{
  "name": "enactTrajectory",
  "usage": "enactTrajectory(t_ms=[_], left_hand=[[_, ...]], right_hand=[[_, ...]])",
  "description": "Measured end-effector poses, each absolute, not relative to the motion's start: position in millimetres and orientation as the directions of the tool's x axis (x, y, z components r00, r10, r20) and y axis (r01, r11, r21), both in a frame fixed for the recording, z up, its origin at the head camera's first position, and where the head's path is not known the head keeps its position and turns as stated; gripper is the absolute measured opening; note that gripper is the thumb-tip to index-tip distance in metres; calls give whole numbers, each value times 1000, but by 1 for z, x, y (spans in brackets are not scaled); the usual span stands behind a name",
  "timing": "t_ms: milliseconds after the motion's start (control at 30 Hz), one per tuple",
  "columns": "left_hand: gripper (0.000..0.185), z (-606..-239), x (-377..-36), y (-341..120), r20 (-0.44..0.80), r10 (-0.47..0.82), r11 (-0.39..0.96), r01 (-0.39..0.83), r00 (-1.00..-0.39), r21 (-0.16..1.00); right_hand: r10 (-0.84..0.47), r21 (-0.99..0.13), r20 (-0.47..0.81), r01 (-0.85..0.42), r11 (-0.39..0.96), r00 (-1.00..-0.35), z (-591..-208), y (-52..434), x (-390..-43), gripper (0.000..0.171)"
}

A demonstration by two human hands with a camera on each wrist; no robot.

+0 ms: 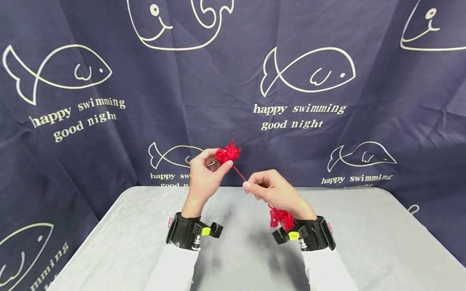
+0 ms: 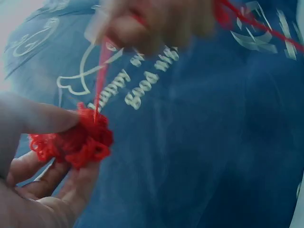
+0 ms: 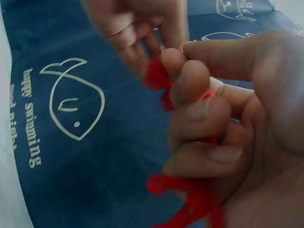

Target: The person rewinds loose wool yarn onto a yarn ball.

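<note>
A looped bundle of red yarn [image 1: 228, 152] is pinched between the thumb and fingers of my left hand [image 1: 205, 176], above the far part of the table. From it a taut strand [image 1: 239, 173] slants down to my right hand [image 1: 274, 190], which grips it between thumb and forefinger. In the left wrist view the yarn bundle [image 2: 76, 137] shows small loops along its edge, and the strand rises from its top. More loose red yarn [image 1: 281, 218] hangs below my right hand. The right wrist view shows that hand's fingers curled, with trailing yarn [image 3: 192, 199] under them.
Below both hands lies a grey table [image 1: 240, 242]. Behind it hangs a dark blue curtain [image 1: 218, 93] printed with white fish and lettering. Black camera bands [image 1: 183, 232] circle both wrists.
</note>
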State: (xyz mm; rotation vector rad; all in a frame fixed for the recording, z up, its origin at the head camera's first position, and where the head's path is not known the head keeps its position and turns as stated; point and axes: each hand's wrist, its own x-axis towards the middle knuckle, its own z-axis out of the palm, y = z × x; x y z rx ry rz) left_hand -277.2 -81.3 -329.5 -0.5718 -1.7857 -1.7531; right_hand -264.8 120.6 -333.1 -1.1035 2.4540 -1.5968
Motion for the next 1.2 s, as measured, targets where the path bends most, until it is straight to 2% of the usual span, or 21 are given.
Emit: enactTrajectory(t_ms=[100, 267, 400, 533, 733, 867, 1000, 1100, 1200], left_hand=[[27, -332, -278, -83, 680, -30, 267, 650, -732, 712], [29, -338, -285, -85, 613, 110, 469, 584, -783, 662], [28, -337, -285, -83, 534, 223, 492, 568, -815, 660], [26, -336, -283, -83, 474, 296, 500, 558, -829, 663], [25, -338, -281, -83, 388, 476, 522, 609, -789, 597], [23, -336, -280, -84, 312, 621, 419, 642, -719, 642], [24, -334, -276, -86, 290, 763, 171, 612, -578, 772], [26, -331, -272, -88, 360, 802, -52, 544, -476, 837], [27, -327, -268, -90, 472, 761, -232, 492, -445, 839]], right_hand=[[-538, -826, 384, -540, 164, -751, -335, 126, -268, 13], [-439, -853, 443, -518, 61, -782, -330, 133, -270, 16], [-363, -859, 470, -512, 20, -804, -328, 136, -273, 21], [-349, -868, 464, -496, 2, -814, -328, 134, -275, 23], [-304, -881, 464, -468, -66, -832, -329, 133, -274, 21], [-259, -871, 484, -433, -230, -836, -329, 134, -275, 21], [-203, -851, 485, -405, -335, -851, -330, 136, -279, 22], [-163, -860, 475, -416, -297, -865, -334, 137, -282, 23], [-152, -890, 445, -417, -184, -883, -341, 136, -287, 23]])
